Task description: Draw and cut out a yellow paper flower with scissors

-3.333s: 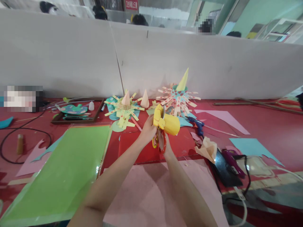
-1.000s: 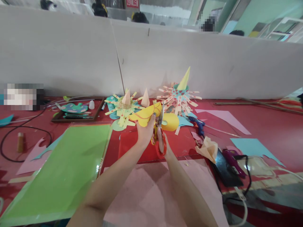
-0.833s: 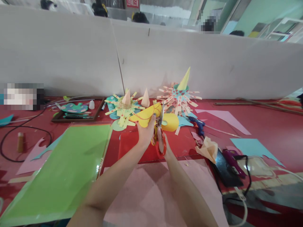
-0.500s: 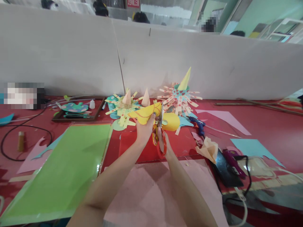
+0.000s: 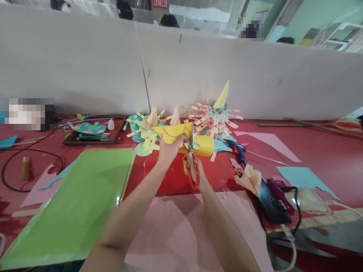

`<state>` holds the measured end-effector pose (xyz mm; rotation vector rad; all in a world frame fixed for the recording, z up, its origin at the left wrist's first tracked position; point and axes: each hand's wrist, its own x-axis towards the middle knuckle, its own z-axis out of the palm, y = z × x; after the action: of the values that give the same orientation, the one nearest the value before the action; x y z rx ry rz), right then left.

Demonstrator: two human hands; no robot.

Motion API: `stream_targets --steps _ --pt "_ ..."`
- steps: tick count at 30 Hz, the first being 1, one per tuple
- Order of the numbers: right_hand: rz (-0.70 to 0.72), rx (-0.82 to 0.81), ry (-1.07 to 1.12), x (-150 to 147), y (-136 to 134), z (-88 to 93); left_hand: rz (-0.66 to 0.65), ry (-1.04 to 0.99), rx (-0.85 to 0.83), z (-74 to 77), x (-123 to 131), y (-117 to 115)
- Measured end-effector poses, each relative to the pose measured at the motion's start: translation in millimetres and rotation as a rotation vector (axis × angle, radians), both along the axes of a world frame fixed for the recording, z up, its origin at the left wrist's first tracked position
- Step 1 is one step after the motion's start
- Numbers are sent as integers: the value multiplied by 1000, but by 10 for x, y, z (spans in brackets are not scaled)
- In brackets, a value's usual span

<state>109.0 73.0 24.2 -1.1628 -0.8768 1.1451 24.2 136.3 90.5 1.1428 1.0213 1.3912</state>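
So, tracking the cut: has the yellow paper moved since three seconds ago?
Yes. The yellow paper in the left hand now spreads leftward below the peach cone; earlier it bunched right of it.

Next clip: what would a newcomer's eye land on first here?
At centre, the left hand holds up a yellow paper piece while the right hand sets red-handled scissors to it. Behind them, spiky paper cone crafts stand before the white partition, and a large green sheet lies on the red table at left.
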Motion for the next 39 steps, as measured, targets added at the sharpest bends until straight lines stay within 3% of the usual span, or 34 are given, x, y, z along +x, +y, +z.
stream_targets --steps 15,33,39 --pt "40 -10 -21 19 13 -141 -131 21 -35 89 -134 84" --pt "62 -44 -91 5 -25 -104 -173 175 63 55 -288 191" --pt "66 -52 -79 -7 -35 -80 -171 128 46 71 -281 206"
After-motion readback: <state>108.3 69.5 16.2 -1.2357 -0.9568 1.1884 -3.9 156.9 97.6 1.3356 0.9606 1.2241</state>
